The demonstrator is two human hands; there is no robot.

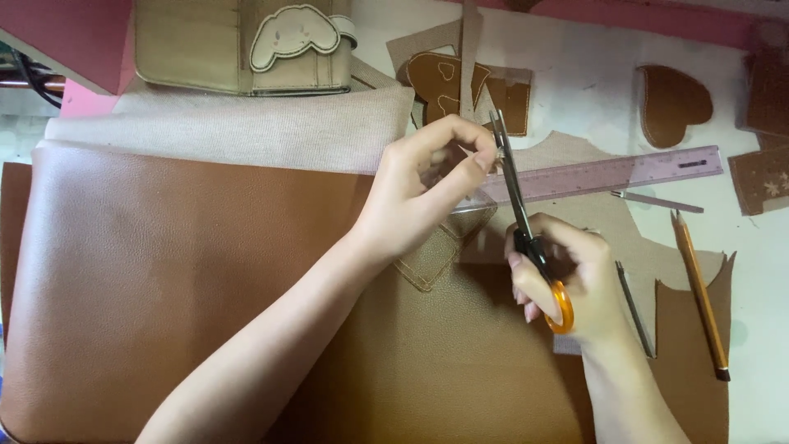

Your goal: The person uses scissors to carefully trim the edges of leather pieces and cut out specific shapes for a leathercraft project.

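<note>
The right hand (575, 284) grips orange-handled scissors (526, 226), blades up; the left hand (427, 193) pinches a small clear plastic piece (472, 200) against them, above the brown leather sheet (164, 288).

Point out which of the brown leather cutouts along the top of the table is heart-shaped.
The heart-shaped cutout lies alone at upper right, above the ruler, plain brown with a stitched edge. The other pieces are squarish, one with small heart-shaped holes.
</note>
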